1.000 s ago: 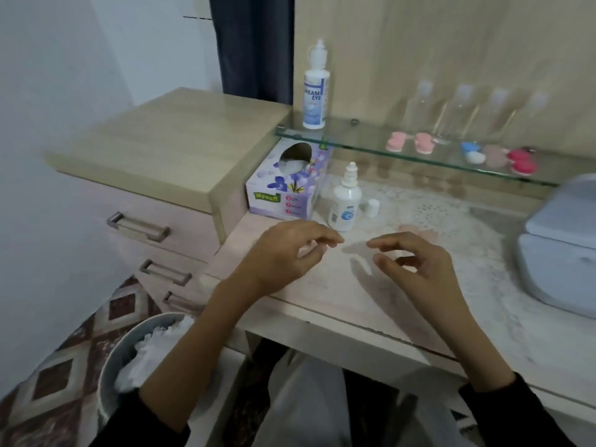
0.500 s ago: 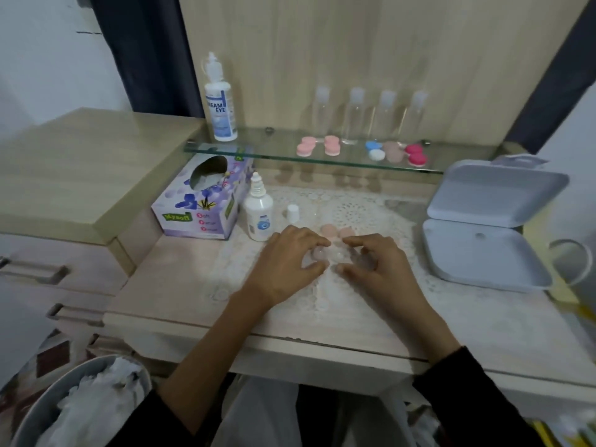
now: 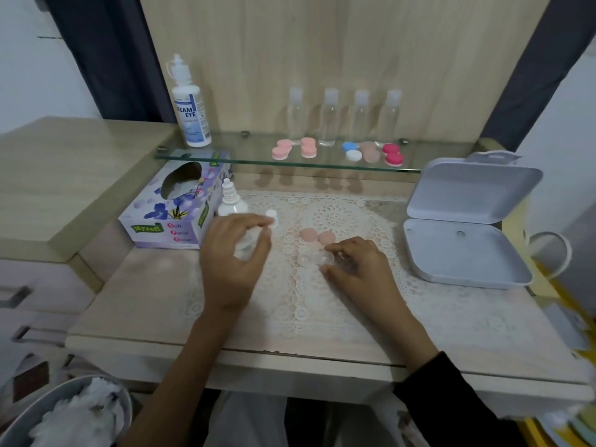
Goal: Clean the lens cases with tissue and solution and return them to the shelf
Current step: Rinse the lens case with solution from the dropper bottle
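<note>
A clear lens case base [image 3: 314, 259] lies on the lace mat [image 3: 322, 304], and my right hand [image 3: 358, 269] pinches its right end between thumb and fingers. Its two peach caps [image 3: 317, 236] lie just behind it. My left hand [image 3: 233, 256], blurred, curls round the lower body of the small solution bottle [image 3: 229, 200], whose white cap [image 3: 272, 217] stands beside it. A tissue box [image 3: 174, 208] sits to the left. On the glass shelf [image 3: 245, 158] rest pink cases [image 3: 295, 149], a blue-and-white case [image 3: 351, 151], a beige case [image 3: 370, 151] and a red case [image 3: 393, 154].
A large solution bottle [image 3: 190, 108] and several clear bottles [image 3: 345, 117] stand on the shelf. An open grey box [image 3: 464, 227] lies at the right. A wooden drawer unit [image 3: 58, 175] rises at the left, with a bin of used tissues [image 3: 74, 414] below.
My view swung right and steadied. Both hands came down onto the case on the mat, then my left hand left it and moved left to the small bottle.
</note>
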Demonstrator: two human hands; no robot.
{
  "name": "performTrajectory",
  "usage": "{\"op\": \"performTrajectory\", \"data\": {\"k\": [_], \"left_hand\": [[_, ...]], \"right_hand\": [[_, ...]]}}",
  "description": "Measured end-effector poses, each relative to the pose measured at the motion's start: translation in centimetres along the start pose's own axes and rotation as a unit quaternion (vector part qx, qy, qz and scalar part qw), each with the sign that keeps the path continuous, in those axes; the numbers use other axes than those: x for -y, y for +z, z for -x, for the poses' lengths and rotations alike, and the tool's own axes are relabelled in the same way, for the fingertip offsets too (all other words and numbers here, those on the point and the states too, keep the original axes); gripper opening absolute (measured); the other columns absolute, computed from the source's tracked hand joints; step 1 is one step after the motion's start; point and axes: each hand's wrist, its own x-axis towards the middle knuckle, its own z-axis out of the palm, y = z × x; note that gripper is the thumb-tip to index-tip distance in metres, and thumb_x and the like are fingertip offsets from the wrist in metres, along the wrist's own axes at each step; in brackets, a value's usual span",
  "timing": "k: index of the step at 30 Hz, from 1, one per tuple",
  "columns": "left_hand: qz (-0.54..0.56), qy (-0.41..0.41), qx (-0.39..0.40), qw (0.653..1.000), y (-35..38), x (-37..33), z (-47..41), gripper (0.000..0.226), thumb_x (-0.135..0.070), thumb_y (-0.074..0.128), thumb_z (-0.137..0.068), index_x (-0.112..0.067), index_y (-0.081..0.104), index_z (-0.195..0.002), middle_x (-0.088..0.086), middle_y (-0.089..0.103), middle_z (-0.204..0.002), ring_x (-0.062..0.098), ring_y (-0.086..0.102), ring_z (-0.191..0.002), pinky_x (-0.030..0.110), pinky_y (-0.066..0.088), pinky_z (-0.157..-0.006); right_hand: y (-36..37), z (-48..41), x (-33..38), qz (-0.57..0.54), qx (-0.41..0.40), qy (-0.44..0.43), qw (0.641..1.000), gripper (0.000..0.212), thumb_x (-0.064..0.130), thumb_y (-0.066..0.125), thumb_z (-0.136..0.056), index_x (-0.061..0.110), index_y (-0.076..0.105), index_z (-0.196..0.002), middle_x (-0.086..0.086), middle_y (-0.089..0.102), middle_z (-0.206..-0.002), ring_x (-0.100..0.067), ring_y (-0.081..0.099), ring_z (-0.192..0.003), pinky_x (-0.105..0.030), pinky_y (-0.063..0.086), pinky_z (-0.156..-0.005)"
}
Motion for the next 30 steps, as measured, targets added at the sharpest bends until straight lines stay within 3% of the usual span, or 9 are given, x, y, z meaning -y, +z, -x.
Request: {"op": "performTrajectory", "data": {"k": [3,7,10,14,17,20,22,25,30], "left_hand": [[0.014,-0.086,-0.078,0.993,-0.6,1.3,-0.5,0.036,-0.012,0.068,-0.083,-0.010,0.058,-0.118,0.003,0.054,-0.120,0.015,0.049,-0.117,0.044,0.046,-0.095],[0.145,-0.265,0.008,0.953,-0.6,3.3,-1.3,0.064,-0.017,0.070,-0.084,-0.020,0.038,-0.139,-0.004,0.045,-0.139,0.009,0.045,-0.128,0.040,0.039,-0.108],[0.178,-0.295,0.074,0.936,-0.5,4.8,-1.2,0.067,-0.020,0.068,-0.084,-0.022,0.035,-0.143,-0.003,0.046,-0.142,0.010,0.046,-0.128,0.041,0.038,-0.109],[0.177,-0.311,0.115,0.927,-0.6,5.5,-1.0,0.058,-0.028,0.069,-0.078,-0.021,0.046,-0.132,-0.001,0.056,-0.130,0.013,0.053,-0.120,0.042,0.041,-0.106],[0.156,-0.270,0.133,0.941,-0.8,4.8,-1.2,0.049,-0.021,0.071,-0.079,-0.024,0.050,-0.123,-0.007,0.059,-0.122,0.006,0.056,-0.112,0.027,0.045,-0.099],[0.091,-0.184,0.182,0.962,-1.7,4.2,-1.8,0.050,-0.033,0.073,-0.075,-0.029,0.051,-0.119,-0.018,0.057,-0.115,-0.007,0.054,-0.103,0.009,0.041,-0.086],[0.014,-0.104,0.236,0.966,-2.3,4.5,-2.4,0.054,-0.046,0.074,-0.076,-0.026,0.053,-0.122,-0.014,0.058,-0.111,-0.002,0.053,-0.100,0.009,0.040,-0.083],[-0.084,0.001,0.315,0.945,-3.1,5.1,-3.3,0.060,-0.057,0.060,-0.076,-0.021,0.054,-0.124,-0.008,0.057,-0.108,0.005,0.051,-0.094,0.007,0.036,-0.081],[-0.155,0.058,0.384,0.908,-3.9,5.5,-3.8,0.066,-0.061,0.052,-0.075,-0.019,0.055,-0.125,-0.006,0.056,-0.109,0.013,0.053,-0.095,0.030,0.045,-0.078]], "right_hand": [[0.1,0.0,0.2,0.006,0.002,-0.006,1.000,0.035,0.022,0.076,-0.081,0.013,0.068,-0.115,0.003,0.061,-0.100,-0.013,0.048,-0.101,-0.008,0.031,-0.080],[0.2,0.0,0.2,-0.003,-0.002,0.000,1.000,0.041,0.027,0.077,-0.080,0.014,0.068,-0.117,0.004,0.059,-0.102,-0.012,0.047,-0.102,-0.010,0.032,-0.081],[0.2,0.0,0.2,0.003,0.003,0.000,1.000,0.041,0.028,0.077,-0.081,0.013,0.068,-0.118,0.007,0.057,-0.102,-0.011,0.045,-0.104,-0.003,0.028,-0.080],[0.2,-0.1,0.2,0.010,0.001,-0.005,1.000,0.039,0.028,0.076,-0.081,0.014,0.068,-0.117,0.009,0.055,-0.101,-0.008,0.043,-0.102,-0.001,0.027,-0.079],[0.3,-0.1,0.1,0.015,-0.001,-0.008,1.000,0.037,0.028,0.075,-0.082,0.014,0.069,-0.116,0.009,0.055,-0.101,-0.007,0.043,-0.101,-0.001,0.027,-0.080],[0.3,-0.1,0.0,0.021,-0.002,-0.010,1.000,0.035,0.028,0.073,-0.084,0.015,0.069,-0.116,0.010,0.054,-0.101,-0.007,0.042,-0.102,-0.003,0.028,-0.081],[0.3,-0.1,0.0,0.022,-0.001,-0.012,1.000,0.034,0.028,0.072,-0.085,0.016,0.068,-0.116,0.011,0.054,-0.101,-0.006,0.041,-0.101,-0.004,0.028,-0.081],[0.3,-0.1,0.1,0.023,0.002,-0.014,1.000,0.033,0.029,0.072,-0.085,0.017,0.068,-0.116,0.012,0.053,-0.101,-0.005,0.040,-0.100,-0.005,0.028,-0.080],[0.3,0.0,0.2,0.019,-0.006,-0.013,1.000,0.031,0.027,0.073,-0.084,0.018,0.069,-0.114,0.011,0.055,-0.101,-0.006,0.042,-0.100,-0.007,0.029,-0.080]]}}
